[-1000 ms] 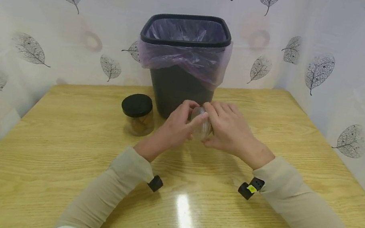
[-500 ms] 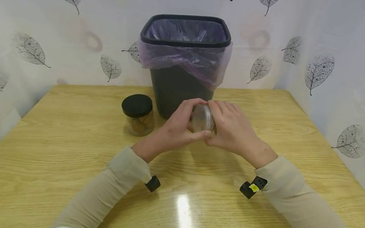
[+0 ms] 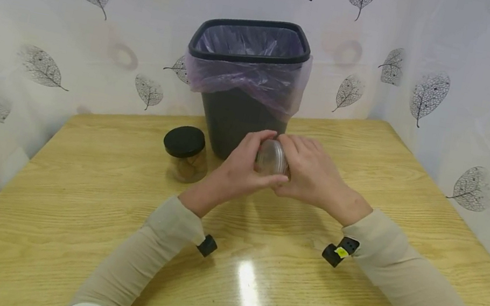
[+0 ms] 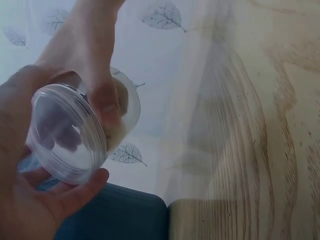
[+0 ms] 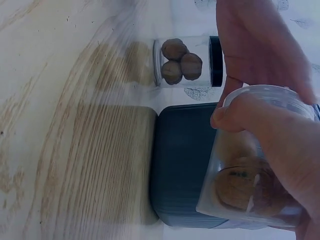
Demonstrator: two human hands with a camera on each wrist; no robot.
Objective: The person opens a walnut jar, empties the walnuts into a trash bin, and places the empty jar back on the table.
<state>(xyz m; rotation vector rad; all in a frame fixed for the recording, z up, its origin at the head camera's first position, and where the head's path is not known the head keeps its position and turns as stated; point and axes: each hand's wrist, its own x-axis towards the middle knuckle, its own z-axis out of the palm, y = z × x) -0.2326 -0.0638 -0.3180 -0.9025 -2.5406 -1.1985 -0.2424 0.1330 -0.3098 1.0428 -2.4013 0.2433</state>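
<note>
Left hand [image 3: 242, 166]: since the earliest head frame its thumb has moved from across the front of the lid [image 4: 70, 132] to its lower edge, and the lid shows more fully; fingers and thumb curl round it.
Right hand [image 3: 308, 169]: clamped round the held jar [image 5: 245, 167].
Held jar: near the middle of the head view, tilted, in front of the bin [image 3: 240, 125].
Bag [image 3: 257, 81]: lining the bin, folded over its rim.
Black-lidded jar [image 3: 188, 165]: standing left of centre beside the bin, closed, with three walnuts [image 5: 181, 61] inside.
Progress: probably at the lid-twisting step; both hands are set, but the lid is on and brown contents [image 5: 235, 190] remain inside. Whether it has loosened, I cannot tell. Lifting it off seems left.
</note>
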